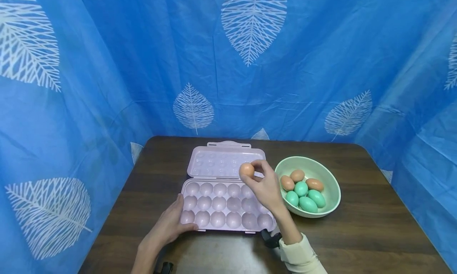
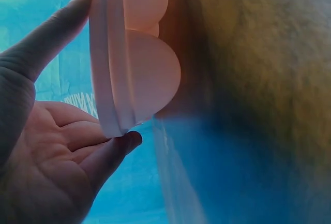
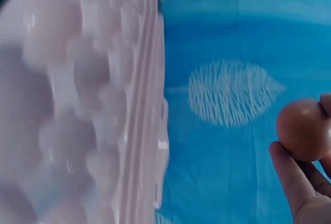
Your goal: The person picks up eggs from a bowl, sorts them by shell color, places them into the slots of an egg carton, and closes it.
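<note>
A pale pink plastic egg carton (image 1: 219, 203) lies open on the table, its rows of round cups facing up and holding no eggs. My left hand (image 1: 171, 220) grips its near left corner; in the left wrist view the thumb lies along one side of the rim and a fingertip (image 2: 135, 139) reaches round the edge. Above the carton's right part, close to the hinged lid (image 1: 214, 159), my right hand (image 1: 267, 188) pinches a brown egg (image 1: 246, 169) between thumb and fingers. The right wrist view shows the same egg (image 3: 302, 128) away from the cups.
Right of the carton stands a light green bowl (image 1: 332, 186) with 3 brown eggs (image 1: 315, 184) and several green eggs (image 1: 308, 204). The dark wooden table (image 1: 378, 210) ends at a blue curtain (image 1: 303, 67) with white leaf prints behind and on both sides.
</note>
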A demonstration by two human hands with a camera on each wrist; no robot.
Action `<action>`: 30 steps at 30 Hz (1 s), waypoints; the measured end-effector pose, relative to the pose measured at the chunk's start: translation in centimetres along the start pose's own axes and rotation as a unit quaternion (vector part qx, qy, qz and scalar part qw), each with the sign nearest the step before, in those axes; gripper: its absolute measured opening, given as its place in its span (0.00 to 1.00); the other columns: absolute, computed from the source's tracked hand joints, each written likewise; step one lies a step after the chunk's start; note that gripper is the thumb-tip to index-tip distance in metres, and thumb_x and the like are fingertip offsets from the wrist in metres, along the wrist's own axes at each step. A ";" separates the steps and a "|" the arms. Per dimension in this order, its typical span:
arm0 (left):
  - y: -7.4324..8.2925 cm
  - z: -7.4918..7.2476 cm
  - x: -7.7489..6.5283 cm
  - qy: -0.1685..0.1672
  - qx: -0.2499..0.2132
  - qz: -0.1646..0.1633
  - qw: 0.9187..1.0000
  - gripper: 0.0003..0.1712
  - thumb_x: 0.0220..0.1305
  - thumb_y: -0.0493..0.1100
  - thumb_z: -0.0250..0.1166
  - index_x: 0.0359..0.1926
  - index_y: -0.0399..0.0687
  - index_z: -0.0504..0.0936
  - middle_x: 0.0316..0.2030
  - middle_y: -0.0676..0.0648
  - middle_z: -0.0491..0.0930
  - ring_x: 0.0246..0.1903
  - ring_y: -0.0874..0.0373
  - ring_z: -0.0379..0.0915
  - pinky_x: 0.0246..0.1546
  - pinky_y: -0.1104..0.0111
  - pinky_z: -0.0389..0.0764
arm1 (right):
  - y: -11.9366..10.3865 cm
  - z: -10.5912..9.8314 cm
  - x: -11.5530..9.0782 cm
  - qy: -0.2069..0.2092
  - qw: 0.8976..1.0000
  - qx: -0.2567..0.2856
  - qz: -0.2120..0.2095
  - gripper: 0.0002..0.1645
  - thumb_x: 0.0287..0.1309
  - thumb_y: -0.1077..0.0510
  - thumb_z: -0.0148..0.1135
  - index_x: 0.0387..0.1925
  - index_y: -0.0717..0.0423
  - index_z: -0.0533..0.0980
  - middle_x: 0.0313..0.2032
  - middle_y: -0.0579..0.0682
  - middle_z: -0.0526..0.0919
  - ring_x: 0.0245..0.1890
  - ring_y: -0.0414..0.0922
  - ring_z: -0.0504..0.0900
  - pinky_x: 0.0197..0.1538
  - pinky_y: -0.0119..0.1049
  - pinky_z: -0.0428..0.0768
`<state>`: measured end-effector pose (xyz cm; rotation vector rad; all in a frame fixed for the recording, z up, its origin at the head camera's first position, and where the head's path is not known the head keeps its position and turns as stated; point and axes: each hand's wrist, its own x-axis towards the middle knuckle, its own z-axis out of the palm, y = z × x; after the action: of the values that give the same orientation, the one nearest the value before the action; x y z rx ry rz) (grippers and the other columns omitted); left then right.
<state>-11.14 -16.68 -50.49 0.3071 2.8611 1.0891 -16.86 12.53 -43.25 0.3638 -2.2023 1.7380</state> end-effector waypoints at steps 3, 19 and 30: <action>0.0 -0.1 0.0 0.003 0.002 0.005 1.000 0.65 0.46 0.55 0.80 0.70 0.20 0.53 0.69 0.22 0.54 0.68 0.32 0.55 0.66 0.45 0.59 | -1.6 1.9 -0.3 -0.016 1.000 0.016 0.001 0.20 0.48 0.74 0.71 0.42 0.72 0.73 0.42 0.65 0.80 0.47 0.58 0.81 0.45 0.44 0.84; 0.2 -0.1 -0.2 -0.003 0.008 0.005 1.000 0.64 0.46 0.54 0.80 0.68 0.17 0.54 0.67 0.20 0.54 0.67 0.30 0.55 0.65 0.43 0.59 | 2.7 11.1 -1.6 -0.081 0.997 -0.017 0.002 0.20 0.51 0.61 0.72 0.42 0.61 0.71 0.43 0.57 0.80 0.47 0.52 0.81 0.46 0.36 0.83; 0.2 0.1 -0.4 -0.003 0.005 0.006 1.000 0.62 0.48 0.52 0.79 0.69 0.18 0.54 0.67 0.20 0.54 0.67 0.30 0.55 0.65 0.43 0.60 | 4.7 14.4 -1.9 -0.088 0.994 -0.065 0.012 0.19 0.49 0.61 0.72 0.40 0.58 0.71 0.41 0.55 0.82 0.41 0.48 0.83 0.43 0.35 0.81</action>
<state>-10.74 -16.54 -50.41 0.3269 2.8642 1.0745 -18.14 -0.39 -51.31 0.4761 -2.4382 1.6186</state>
